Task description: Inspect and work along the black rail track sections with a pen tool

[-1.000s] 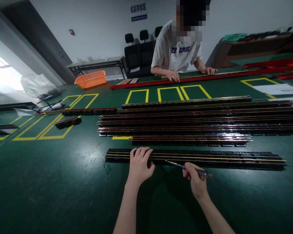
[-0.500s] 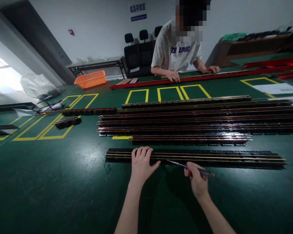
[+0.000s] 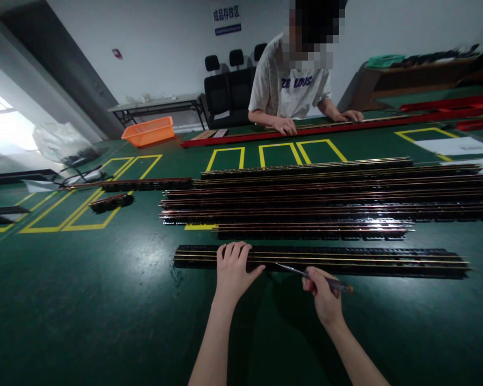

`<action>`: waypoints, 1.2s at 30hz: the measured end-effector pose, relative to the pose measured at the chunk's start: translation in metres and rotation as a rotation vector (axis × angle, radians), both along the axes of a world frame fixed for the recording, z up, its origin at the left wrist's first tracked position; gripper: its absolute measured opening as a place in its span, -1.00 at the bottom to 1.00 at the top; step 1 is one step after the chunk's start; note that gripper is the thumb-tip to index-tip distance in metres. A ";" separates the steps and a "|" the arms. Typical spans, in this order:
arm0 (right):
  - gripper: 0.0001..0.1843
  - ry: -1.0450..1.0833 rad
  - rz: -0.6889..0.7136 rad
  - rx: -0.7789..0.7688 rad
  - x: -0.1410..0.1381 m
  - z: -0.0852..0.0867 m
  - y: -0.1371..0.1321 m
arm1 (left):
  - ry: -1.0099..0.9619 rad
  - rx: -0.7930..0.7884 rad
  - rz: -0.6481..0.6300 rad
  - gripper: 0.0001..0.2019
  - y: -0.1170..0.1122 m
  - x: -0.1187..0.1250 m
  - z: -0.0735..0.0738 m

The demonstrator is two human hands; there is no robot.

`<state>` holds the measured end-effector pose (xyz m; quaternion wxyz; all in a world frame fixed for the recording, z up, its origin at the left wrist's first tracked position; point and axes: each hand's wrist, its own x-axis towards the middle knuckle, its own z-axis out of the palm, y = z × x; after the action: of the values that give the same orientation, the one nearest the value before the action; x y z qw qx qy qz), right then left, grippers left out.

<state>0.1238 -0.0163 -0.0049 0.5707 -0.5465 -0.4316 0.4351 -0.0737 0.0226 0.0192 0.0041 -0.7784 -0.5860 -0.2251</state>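
Long black strip with brass-coloured rods (image 3: 358, 261) lies on the green tabletop (image 3: 145, 321) beneath the loosely spread left hand (image 3: 234, 268); the right hand (image 3: 325, 297), grip closed round a slim metal-shafted tool (image 3: 340, 286), might slip if the strip shifts.

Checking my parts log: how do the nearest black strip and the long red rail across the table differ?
The black strip is dark with gold-coloured lines along it; the red rail is red. The strip lies under the wearer's left hand; the rail lies farther off, at the other person's hands. Both are long and narrow.
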 end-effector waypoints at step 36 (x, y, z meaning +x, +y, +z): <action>-0.58 0.133 -0.155 0.070 -0.002 -0.004 -0.001 | 0.004 -0.021 -0.006 -0.66 0.001 -0.001 0.001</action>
<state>0.1218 -0.0171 -0.0086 0.6488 -0.5280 -0.3638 0.4097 -0.0744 0.0235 0.0198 -0.0035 -0.7807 -0.5859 -0.2173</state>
